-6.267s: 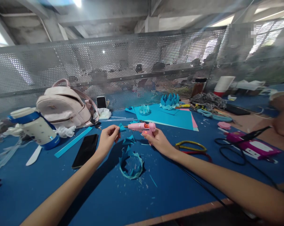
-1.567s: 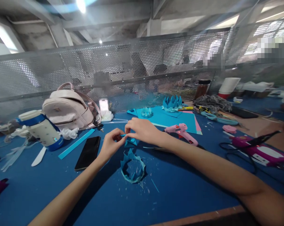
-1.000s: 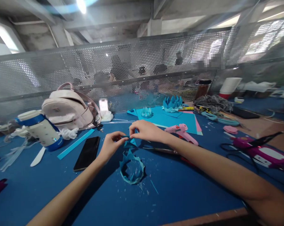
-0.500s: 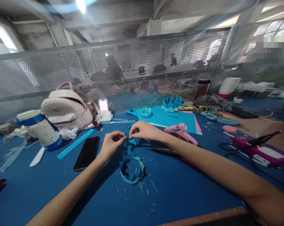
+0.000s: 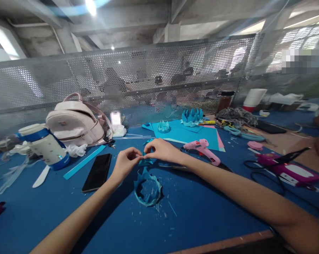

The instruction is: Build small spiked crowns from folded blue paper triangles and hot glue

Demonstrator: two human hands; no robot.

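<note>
My left hand (image 5: 127,160) and my right hand (image 5: 161,151) meet fingertip to fingertip over the middle of the blue table. Both pinch a small piece of folded blue paper (image 5: 146,161), mostly hidden by my fingers. Just nearer to me lies a ring of pointed blue paper (image 5: 148,188), like a small crown, with paper scraps scattered about it. A dark, thin pointed tool (image 5: 172,167) lies partly under my right forearm. Beyond that arm rests a pink glue gun (image 5: 202,150).
Left stand a backpack (image 5: 72,120), a white-and-blue bottle (image 5: 44,146), a black phone (image 5: 97,173) and a blue paper strip (image 5: 84,162). Behind are blue paper sheets (image 5: 209,135) with a larger paper crown (image 5: 192,116). At right lie scissors (image 5: 244,134) and a corded magenta device (image 5: 286,167).
My fingertips have come closer together on the blue paper, and my right hand has shifted slightly. The paper ring stays where it was; the view has turned a little.
</note>
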